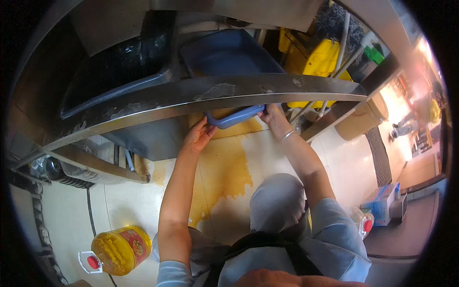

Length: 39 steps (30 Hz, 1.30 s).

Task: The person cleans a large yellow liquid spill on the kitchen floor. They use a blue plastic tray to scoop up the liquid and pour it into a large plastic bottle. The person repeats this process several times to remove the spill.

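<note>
A blue plastic tub (235,120) sits tilted beneath a metal table frame, partly hidden by the frame's front rail (215,91). My left hand (198,135) has its fingers at the tub's left front corner. At the right end of the same rim, my right hand (271,115) grips, with its fingertips partly hidden behind the rim; a bracelet circles that wrist. Brown-yellow liquid (222,168) is spread over the tiled floor under the tub and reaches back toward my knees.
Left of the tub stands a large dark grey bin (154,140). A yellow mop bucket (322,59) with mop handles is at the back right. A jug of yellow oil (122,249) lies at lower left. Farther right are a brown bin (362,116), a blue box (382,204) and a person (407,129).
</note>
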### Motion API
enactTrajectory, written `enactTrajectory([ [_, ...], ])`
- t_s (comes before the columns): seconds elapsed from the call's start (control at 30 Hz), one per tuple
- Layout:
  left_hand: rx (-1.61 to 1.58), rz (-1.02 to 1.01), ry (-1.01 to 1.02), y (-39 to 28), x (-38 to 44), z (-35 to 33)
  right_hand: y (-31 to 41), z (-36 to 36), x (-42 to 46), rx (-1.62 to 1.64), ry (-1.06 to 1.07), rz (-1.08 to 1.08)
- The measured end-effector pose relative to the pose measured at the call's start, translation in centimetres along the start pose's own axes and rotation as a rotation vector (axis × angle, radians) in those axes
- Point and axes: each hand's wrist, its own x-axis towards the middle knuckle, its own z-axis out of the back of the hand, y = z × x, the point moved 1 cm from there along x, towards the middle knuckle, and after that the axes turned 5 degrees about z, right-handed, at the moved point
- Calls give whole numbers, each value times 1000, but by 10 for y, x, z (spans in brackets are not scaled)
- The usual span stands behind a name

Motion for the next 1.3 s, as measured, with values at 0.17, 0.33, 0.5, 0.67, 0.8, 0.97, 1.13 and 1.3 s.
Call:
enactTrajectory([
  [0.17,57,28,-5,15,16,-6,34,2,-29,27,30,-11],
  [0.33,100,-91,148,-13,14,27,17,-13,-40,-135,49,123],
  [0.5,107,-76,29,-18,11,-6,-16,-19,31,174,-242,-77],
  [0.67,228,-40,-78,-16,11,-11,-35,-15,30,109,-224,15],
  [0.8,274,-108,-34,-38,13,1,-28,-38,15,24,-223,-49],
  [0.97,222,-111,-9,-44,13,-1,-30,-42,17,52,-168,-20],
  [1.13,218,-88,-8,-26,19,-10,-35,-20,35,80,-175,-18],
  [1.3,251,-127,-75,-39,19,3,-43,-45,27,43,-119,32],
])
